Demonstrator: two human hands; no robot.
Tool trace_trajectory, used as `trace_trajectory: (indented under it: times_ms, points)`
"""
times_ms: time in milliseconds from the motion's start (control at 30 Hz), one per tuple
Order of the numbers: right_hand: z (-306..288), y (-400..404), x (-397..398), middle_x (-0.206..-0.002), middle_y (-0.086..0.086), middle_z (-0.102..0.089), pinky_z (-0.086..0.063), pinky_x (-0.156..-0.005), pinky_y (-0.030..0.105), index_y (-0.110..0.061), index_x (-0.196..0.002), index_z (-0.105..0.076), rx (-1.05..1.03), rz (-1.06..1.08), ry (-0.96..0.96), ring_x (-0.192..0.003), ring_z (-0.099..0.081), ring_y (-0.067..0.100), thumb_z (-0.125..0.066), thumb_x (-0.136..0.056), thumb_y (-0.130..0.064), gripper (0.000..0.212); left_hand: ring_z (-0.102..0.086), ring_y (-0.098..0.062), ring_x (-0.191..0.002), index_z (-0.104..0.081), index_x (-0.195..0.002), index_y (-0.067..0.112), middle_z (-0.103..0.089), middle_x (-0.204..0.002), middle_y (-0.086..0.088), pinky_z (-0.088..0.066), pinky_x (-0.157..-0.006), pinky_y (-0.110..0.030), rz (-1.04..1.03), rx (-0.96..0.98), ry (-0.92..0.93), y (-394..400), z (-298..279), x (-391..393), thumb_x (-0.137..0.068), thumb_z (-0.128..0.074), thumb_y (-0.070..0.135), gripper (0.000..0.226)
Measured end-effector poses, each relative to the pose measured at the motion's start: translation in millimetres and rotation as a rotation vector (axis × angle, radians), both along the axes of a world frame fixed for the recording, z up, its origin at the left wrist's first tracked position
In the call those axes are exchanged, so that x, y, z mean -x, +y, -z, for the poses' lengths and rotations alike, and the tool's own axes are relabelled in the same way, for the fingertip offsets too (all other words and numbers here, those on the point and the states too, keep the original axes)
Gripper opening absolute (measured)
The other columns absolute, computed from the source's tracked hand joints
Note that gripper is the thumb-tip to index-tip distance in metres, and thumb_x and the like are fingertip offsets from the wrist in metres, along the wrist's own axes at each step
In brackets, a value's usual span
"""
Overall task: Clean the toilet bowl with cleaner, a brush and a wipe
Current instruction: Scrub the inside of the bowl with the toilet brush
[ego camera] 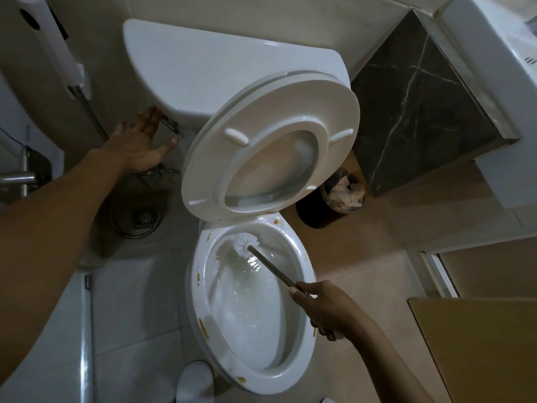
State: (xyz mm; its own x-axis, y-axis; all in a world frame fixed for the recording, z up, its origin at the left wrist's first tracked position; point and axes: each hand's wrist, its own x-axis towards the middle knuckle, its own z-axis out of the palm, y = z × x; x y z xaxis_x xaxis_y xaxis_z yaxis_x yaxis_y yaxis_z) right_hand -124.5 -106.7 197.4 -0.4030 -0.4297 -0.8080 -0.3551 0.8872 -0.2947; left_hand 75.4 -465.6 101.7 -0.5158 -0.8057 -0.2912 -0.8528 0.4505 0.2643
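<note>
Beige and grey floor tiles (363, 257) ran under everything I could see, with a dark marble-patterned block (412, 112) against the wall at the right. Between them stood the white ceramic toilet bowl (302, 257), its rim spotted with brown stains and foamy water inside. Its white plastic seat and lid (334, 117) were raised, leaning back on the white cistern (203, 68). My left hand (139, 144) reached out to the chrome flush lever (170, 123) on the cistern's side, fingers straight and spread, their tips at the lever. My right hand (325, 308) gripped the long thin metal handle of the toilet brush (271, 267), fingers curled round it. Its white bristle head sat inside the bowl, against the back wall just under the rim. Beside the bowl stood a small dark waste bin (316, 213) holding crumpled paper.
</note>
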Motion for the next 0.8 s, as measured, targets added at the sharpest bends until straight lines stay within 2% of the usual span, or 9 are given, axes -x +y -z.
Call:
trace_trajectory:
  times_ms: [333, 500, 667, 800]
  points:
    - [3, 4, 3, -0.054, 0.001, -0.039, -0.029, -0.039, 0.017, -0.015, -0.122, -0.059, -0.048, -0.019, 0.015, -0.033, -0.032, 0.01, -0.048, -0.097, -0.039, 0.037, 0.003, -0.014, -0.146, 0.013, -0.15, 0.02, 0.015, -0.159, 0.003, -0.001, -0.118, -0.04, -0.014, -0.062, 0.003, -1, -1, 2, -0.094, -0.019, 0.064, 0.078]
    - [5, 4, 2, -0.056, 0.003, -0.04, -0.029, -0.041, 0.021, -0.024, -0.124, -0.06, -0.06, -0.001, 0.008, -0.038, -0.032, 0.011, -0.048, -0.098, -0.039, 0.032, 0.003, -0.014, -0.146, 0.014, -0.15, 0.022, 0.015, -0.159, 0.003, 0.0, -0.117, -0.039, -0.005, -0.048, 0.028, 1, 0, -2, -0.094, -0.02, 0.064, 0.078]
    - [6, 4, -3, -0.057, 0.003, -0.039, -0.028, -0.041, 0.02, -0.024, -0.127, -0.058, -0.073, 0.016, 0.004, -0.037, -0.031, 0.01, -0.049, -0.098, -0.039, 0.034, 0.0, -0.015, -0.147, 0.007, -0.152, 0.02, 0.009, -0.16, 0.001, -0.001, -0.117, -0.04, 0.018, -0.025, 0.016, -3, -4, -3, -0.095, -0.021, 0.062, 0.076]
    - [2, 5, -8, -0.058, 0.003, -0.038, -0.027, -0.04, 0.019, -0.025, -0.127, -0.058, -0.06, 0.017, 0.003, -0.035, -0.03, 0.01, -0.048, -0.098, -0.039, 0.034, 0.0, -0.016, -0.147, 0.008, -0.152, 0.02, 0.01, -0.16, 0.002, -0.001, -0.117, -0.041, 0.017, -0.037, 0.003, -4, -4, -2, -0.094, -0.02, 0.064, 0.078]
